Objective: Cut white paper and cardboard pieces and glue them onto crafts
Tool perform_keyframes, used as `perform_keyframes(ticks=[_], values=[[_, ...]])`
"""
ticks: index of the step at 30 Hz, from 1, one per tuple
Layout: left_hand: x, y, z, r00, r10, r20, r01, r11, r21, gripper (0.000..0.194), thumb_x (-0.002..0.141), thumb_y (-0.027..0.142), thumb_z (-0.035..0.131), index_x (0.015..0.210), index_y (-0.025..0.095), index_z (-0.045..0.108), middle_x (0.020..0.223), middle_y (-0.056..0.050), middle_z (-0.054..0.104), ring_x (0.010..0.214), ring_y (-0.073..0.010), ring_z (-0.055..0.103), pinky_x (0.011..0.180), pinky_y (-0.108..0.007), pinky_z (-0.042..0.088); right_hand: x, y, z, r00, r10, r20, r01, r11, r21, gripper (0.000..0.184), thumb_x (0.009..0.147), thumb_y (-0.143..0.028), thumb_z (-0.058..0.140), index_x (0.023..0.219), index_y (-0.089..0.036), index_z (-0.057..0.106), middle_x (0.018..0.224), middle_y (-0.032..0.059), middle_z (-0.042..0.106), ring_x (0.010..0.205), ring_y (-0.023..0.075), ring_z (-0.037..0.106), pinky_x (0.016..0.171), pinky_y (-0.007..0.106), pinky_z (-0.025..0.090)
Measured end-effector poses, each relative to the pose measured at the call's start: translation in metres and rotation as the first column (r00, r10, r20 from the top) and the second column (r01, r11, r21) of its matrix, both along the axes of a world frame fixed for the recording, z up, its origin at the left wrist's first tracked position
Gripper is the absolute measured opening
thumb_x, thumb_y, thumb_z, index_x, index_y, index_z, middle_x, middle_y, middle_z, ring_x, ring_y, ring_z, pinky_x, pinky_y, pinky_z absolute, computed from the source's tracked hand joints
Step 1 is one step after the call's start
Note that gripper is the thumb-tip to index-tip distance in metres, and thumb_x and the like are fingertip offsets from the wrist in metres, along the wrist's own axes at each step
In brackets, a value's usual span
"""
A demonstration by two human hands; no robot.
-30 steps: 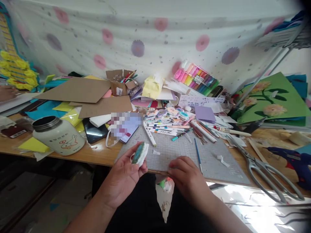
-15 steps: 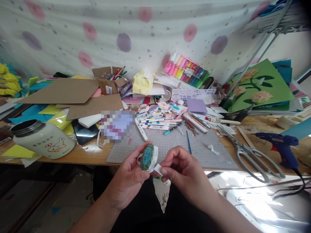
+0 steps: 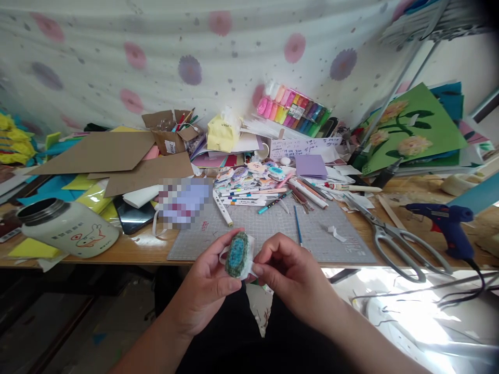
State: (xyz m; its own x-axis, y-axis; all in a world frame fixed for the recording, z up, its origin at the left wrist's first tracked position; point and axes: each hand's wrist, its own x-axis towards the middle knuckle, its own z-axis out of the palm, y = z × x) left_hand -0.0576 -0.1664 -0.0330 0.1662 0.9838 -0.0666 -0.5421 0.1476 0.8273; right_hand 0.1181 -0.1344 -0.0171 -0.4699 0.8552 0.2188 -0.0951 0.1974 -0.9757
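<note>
My left hand (image 3: 212, 285) grips a small oval piece (image 3: 237, 254) with a rough blue-green face and a white side, in front of the cutting mat's near edge. A thin white strip loops out on its left, by my fingers. My right hand (image 3: 286, 267) has thumb and forefinger pinched on a small white paper strip (image 3: 251, 268) at the piece's right side. Most of that strip is hidden by the fingertips and the oval piece. Below the hands, a pale pointed scrap (image 3: 260, 309) lies over dark clothing.
On the grey cutting mat (image 3: 268, 239) lie a marker (image 3: 223, 209), a thin blue stick (image 3: 298, 226) and paper scraps. Large scissors (image 3: 401, 241) and a blue glue gun (image 3: 448, 223) are at right. A wide-mouthed bottle (image 3: 70, 228) and cardboard (image 3: 95, 150) are at left.
My right fingers have moved slightly left, bringing the white paper strip against the oval piece; less of the strip shows. My left hand keeps its hold. The whole view has shifted slightly.
</note>
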Motion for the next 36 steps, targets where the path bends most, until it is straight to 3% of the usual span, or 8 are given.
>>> perform_keyframes(ticks=[8, 16, 19, 22, 24, 26, 31, 36], values=[[0.003, 0.001, 0.001, 1.000, -0.004, 0.018, 0.004, 1.000, -0.007, 0.062, 0.063, 0.013, 0.079, 0.120, 0.030, 0.064, 0.112, -0.003, 0.064, 0.098, -0.0188, 0.056, 0.084, -0.028, 0.050, 0.005, -0.001, 0.003, 0.987, -0.087, 0.137, 0.016, 0.893, 0.451, 0.019, 0.086, -0.005, 0.049, 0.078, -0.021, 0.056, 0.074, 0.0003, 0.065, 0.067, 0.0115, 0.061, 0.064, 0.022, 0.048], [0.003, 0.000, 0.000, 0.999, 0.026, 0.026, -0.025, 0.999, -0.042, 0.061, 0.063, 0.014, 0.080, 0.120, 0.030, 0.064, 0.113, -0.003, 0.062, 0.097, -0.0177, 0.055, 0.080, -0.025, 0.050, 0.012, -0.002, 0.005, 0.986, -0.079, 0.148, -0.014, 0.842, 0.539, 0.024, 0.088, -0.007, 0.051, 0.103, -0.021, 0.064, 0.094, 0.0063, 0.064, 0.083, 0.0151, 0.063, 0.074, 0.026, 0.051], [0.000, 0.000, 0.000, 0.999, 0.044, 0.002, -0.044, 0.997, -0.057, 0.060, 0.063, 0.014, 0.079, 0.118, 0.031, 0.065, 0.116, -0.002, 0.061, 0.092, -0.0158, 0.056, 0.078, -0.024, 0.050, 0.033, 0.011, 0.002, 0.945, -0.308, 0.107, 0.194, 0.795, 0.575, 0.019, 0.088, -0.015, 0.055, 0.103, -0.022, 0.066, 0.103, 0.0082, 0.063, 0.095, 0.0192, 0.063, 0.079, 0.030, 0.053], [-0.004, 0.001, -0.001, 0.998, 0.049, -0.024, -0.051, 0.996, -0.070, 0.058, 0.064, 0.014, 0.078, 0.118, 0.031, 0.065, 0.118, -0.001, 0.061, 0.085, -0.0134, 0.057, 0.078, -0.024, 0.050, 0.064, 0.039, -0.013, 0.724, -0.638, 0.263, 0.338, 0.660, 0.671, 0.017, 0.089, -0.018, 0.052, 0.097, -0.019, 0.067, 0.097, 0.0092, 0.066, 0.085, 0.0210, 0.066, 0.074, 0.032, 0.055], [-0.006, 0.002, -0.003, 0.999, 0.042, -0.023, -0.044, 0.996, -0.079, 0.058, 0.065, 0.015, 0.078, 0.119, 0.032, 0.065, 0.116, -0.001, 0.061, 0.083, -0.0129, 0.058, 0.078, -0.024, 0.050, 0.082, 0.059, -0.026, 0.534, -0.685, 0.495, 0.147, 0.652, 0.744, 0.027, 0.089, -0.011, 0.045, 0.099, -0.017, 0.069, 0.101, 0.0107, 0.069, 0.089, 0.0220, 0.068, 0.079, 0.034, 0.056], [-0.008, 0.003, -0.005, 1.000, 0.025, -0.002, -0.025, 0.996, -0.082, 0.058, 0.066, 0.017, 0.077, 0.121, 0.032, 0.063, 0.111, -0.001, 0.063, 0.080, -0.0125, 0.059, 0.079, -0.023, 0.050, 0.094, 0.076, -0.035, 0.448, -0.655, 0.608, -0.012, 0.676, 0.737, 0.039, 0.083, -0.001, 0.043, 0.105, -0.017, 0.070, 0.114, 0.0110, 0.069, 0.099, 0.0241, 0.067, 0.086, 0.037, 0.054], [-0.007, 0.005, -0.005, 0.998, -0.008, 0.066, 0.014, 0.995, -0.098, 0.057, 0.067, 0.015, 0.076, 0.119, 0.031, 0.064, 0.101, 0.002, 0.064, 0.078, -0.0117, 0.062, 0.079, -0.023, 0.050, 0.097, 0.089, -0.032, 0.377, -0.552, 0.743, -0.331, 0.669, 0.665, 0.031, 0.086, -0.005, 0.049, 0.097, -0.022, 0.072, 0.129, 0.0073, 0.063, 0.101, 0.0272, 0.064, 0.077, 0.036, 0.053], [-0.004, 0.007, -0.002, 0.986, -0.028, 0.163, 0.045, 0.994, -0.103, 0.055, 0.066, 0.010, 0.076, 0.116, 0.030, 0.065, 0.097, 0.003, 0.065, 0.076, -0.0107, 0.064, 0.078, -0.024, 0.052, 0.094, 0.091, -0.011, 0.349, -0.442, 0.827, -0.597, 0.575, 0.559, 0.018, 0.092, -0.013, 0.051, 0.081, -0.019, 0.064, 0.119, 0.0064, 0.066, 0.090, 0.0203, 0.062, 0.069, 0.028, 0.048]])
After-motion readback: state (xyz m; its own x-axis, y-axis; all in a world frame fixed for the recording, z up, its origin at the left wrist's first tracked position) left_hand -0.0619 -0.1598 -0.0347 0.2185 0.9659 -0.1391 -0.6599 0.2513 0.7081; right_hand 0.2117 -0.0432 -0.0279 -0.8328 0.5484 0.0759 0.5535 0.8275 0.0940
